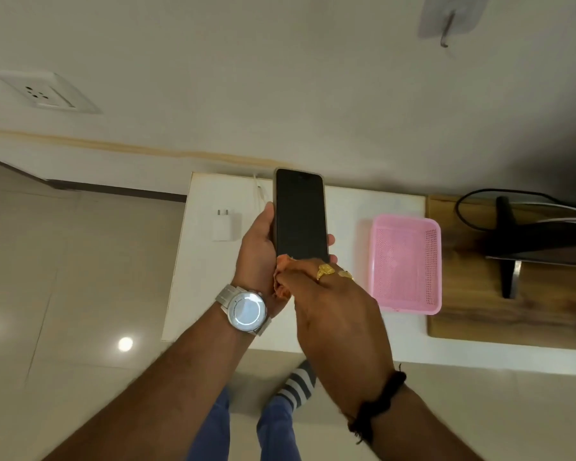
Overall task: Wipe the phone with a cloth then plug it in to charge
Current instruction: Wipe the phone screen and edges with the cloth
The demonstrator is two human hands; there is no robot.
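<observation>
You're gripping the phone (pixel 299 214) upright in your L hand (pixel 258 257), long axis pointing away from you, while your R hand (pixel 326 294) is pinching the cloth (pixel 281 277) at the phone's near end.

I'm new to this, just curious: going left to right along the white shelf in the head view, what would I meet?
White charger plug → phone, gripped by the left hand → pink basket → black stand on the wooden board.

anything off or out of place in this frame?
Nothing stands out. The left hand holds the phone, its screen dark and not visibly cracked, while the right hand presses an orange cloth to its lower edge. The white charger lies flat on the white table, unplugged; the pink basket sits upright.
</observation>
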